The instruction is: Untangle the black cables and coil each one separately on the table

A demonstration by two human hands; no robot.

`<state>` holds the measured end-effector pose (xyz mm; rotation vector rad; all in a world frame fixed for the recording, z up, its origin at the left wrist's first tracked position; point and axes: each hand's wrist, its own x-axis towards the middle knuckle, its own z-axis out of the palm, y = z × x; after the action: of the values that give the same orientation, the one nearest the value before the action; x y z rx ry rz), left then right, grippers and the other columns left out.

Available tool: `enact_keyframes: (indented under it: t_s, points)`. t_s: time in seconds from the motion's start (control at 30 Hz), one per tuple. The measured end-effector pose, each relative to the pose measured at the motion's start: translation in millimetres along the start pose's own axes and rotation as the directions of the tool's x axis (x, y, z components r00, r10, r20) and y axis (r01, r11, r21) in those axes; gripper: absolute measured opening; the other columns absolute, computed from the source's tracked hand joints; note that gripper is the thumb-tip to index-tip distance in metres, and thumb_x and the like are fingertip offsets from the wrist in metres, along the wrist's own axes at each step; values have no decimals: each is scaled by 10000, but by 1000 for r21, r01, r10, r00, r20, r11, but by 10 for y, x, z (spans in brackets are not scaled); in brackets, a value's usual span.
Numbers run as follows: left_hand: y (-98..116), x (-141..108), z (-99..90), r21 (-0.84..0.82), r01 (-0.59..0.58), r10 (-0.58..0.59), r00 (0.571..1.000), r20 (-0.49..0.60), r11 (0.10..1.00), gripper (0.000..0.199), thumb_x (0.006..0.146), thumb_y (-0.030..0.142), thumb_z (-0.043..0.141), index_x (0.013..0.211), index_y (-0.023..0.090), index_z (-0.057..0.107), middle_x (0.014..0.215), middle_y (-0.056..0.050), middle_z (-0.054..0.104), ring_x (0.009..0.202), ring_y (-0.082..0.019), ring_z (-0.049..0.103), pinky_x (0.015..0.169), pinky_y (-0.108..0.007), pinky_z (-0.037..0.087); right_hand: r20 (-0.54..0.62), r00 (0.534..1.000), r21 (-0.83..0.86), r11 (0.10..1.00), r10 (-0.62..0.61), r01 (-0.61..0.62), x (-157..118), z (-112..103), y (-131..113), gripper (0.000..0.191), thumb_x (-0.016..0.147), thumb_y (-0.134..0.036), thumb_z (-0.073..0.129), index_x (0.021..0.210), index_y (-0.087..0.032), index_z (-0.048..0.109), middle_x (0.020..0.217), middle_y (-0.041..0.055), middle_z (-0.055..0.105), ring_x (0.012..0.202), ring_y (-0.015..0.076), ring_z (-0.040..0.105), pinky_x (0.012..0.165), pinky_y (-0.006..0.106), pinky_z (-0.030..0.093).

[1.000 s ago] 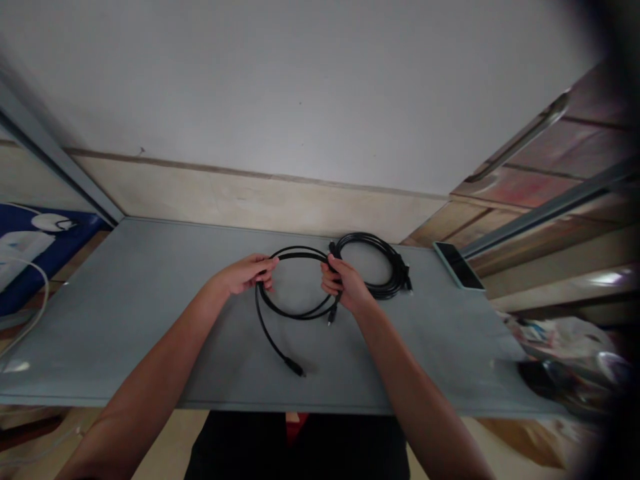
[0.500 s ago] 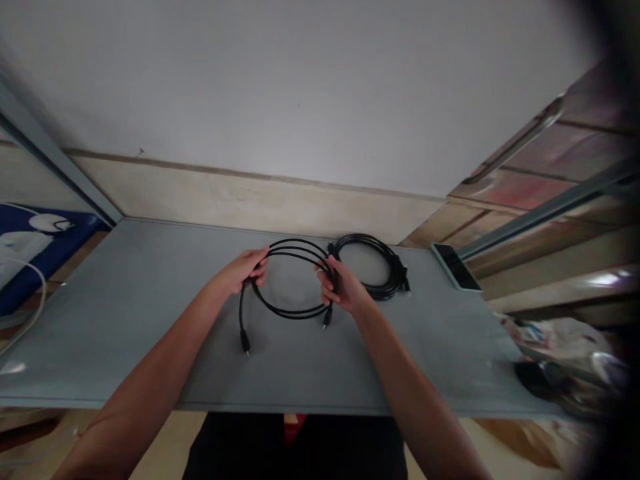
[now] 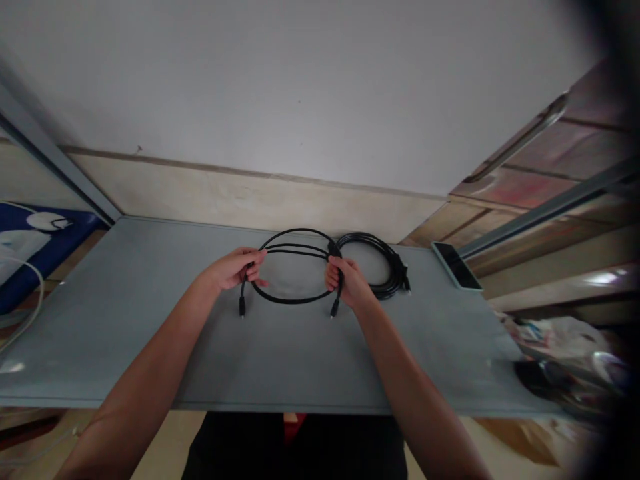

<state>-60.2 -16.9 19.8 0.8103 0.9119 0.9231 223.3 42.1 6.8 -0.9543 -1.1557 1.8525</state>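
A black cable (image 3: 295, 301) forms a loose round coil between my two hands, over the middle of the grey table. My left hand (image 3: 237, 268) pinches the coil's left side, its lower fingers partly spread. One plug (image 3: 242, 306) hangs down just below that hand. The coil's right side is gripped by my right hand (image 3: 343, 277), with the other plug (image 3: 335, 309) pointing down beneath it. Right behind my right hand lies a second coiled black cable (image 3: 387, 290), bundled in several loops.
A phone (image 3: 457, 266) lies at the back right of the grey table (image 3: 280, 367). A wall (image 3: 260, 197) rises behind the table. Blue material with a white cable (image 3: 35, 287) is at the far left. Plastic bags (image 3: 565, 337) and a dark object are at the right edge.
Both plugs hang higher than before, and the lower part of the coil has risen. The top loop has spread upward. My right hand has shifted slightly right.
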Motion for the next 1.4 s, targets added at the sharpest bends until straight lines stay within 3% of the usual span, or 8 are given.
enact_keyframes:
  t_s: [0.13, 0.3, 0.43, 0.6, 0.83, 1.07, 1.3, 1.4]
  points:
    - [46, -25, 1, -38, -56, 54, 997, -55, 998, 254, 836, 336, 704, 732, 136, 587, 487, 102, 336, 386, -33, 281, 501, -233, 463, -45, 998, 4, 999, 43, -43, 6, -2, -27, 525, 761, -567, 722, 556, -209, 397, 511, -69, 291, 448, 84, 327, 410, 232, 418]
    - [38, -38, -1, 66, -173, 175, 984, -38, 983, 231, 778, 268, 759, 904, 113, 644, 719, -16, 602, 605, -97, 578, 633, -241, 505, -41, 999, 60, 998, -1, 4, -13, -31, -108, 516, 806, -711, 567, 869, -200, 600, 528, -96, 225, 412, 71, 210, 346, 187, 249]
    - [25, -47, 21, 17, -192, 193, 978, -81, 981, 403, 712, 208, 790, 1071, 181, 609, 720, 23, 614, 559, -100, 584, 648, -288, 534, -10, 994, 68, 992, -108, 109, -41, -30, -103, 476, 819, -526, 664, 1212, -269, 586, 559, -104, 295, 398, 58, 205, 347, 176, 205]
    - [38, -30, 53, 73, -250, 257, 958, -125, 966, 654, 734, 207, 769, 1338, 237, 519, 706, 36, 613, 517, -83, 542, 587, -265, 522, -44, 978, 10, 979, -204, 204, -28, 10, 0, 419, 802, -371, 679, 1202, -254, 640, 729, -50, 542, 416, 43, 363, 355, 205, 350]
    - [2, 57, 31, 54, -288, 292, 924, -247, 956, 397, 730, 267, 788, 1082, 144, 654, 595, 47, 536, 441, -54, 439, 467, -213, 443, -49, 955, -171, 944, -294, 282, 12, 6, 40, 341, 789, -389, 714, 1074, -233, 609, 564, -106, 419, 398, 56, 347, 390, 220, 452]
    - [77, -16, -9, 219, -195, 253, 926, -279, 956, 286, 687, 300, 818, 854, 113, 680, 505, 73, 447, 430, -52, 408, 583, -285, 553, -89, 919, -507, 812, -384, 290, 38, -40, -1, 370, 820, -487, 660, 633, -195, 532, 448, -58, 423, 437, 109, 504, 523, 271, 535]
    - [31, 4, -83, 265, -178, 240, 944, -226, 948, 342, 769, 422, 747, 710, 162, 533, 587, 55, 475, 515, -77, 524, 581, -241, 545, -69, 882, -570, 744, -466, 348, 73, -94, 60, 485, 847, -410, 630, 1283, -199, 627, 562, -61, 506, 438, 110, 522, 460, 255, 492]
    - [8, 38, -101, 245, -184, 249, 930, -269, 952, 362, 777, 446, 732, 706, 167, 513, 608, 45, 494, 563, -97, 580, 593, -240, 550, -3, 854, -645, 654, -520, 395, 77, -127, 70, 474, 869, -395, 607, 1303, -205, 641, 665, -24, 583, 497, 104, 562, 539, 267, 518]
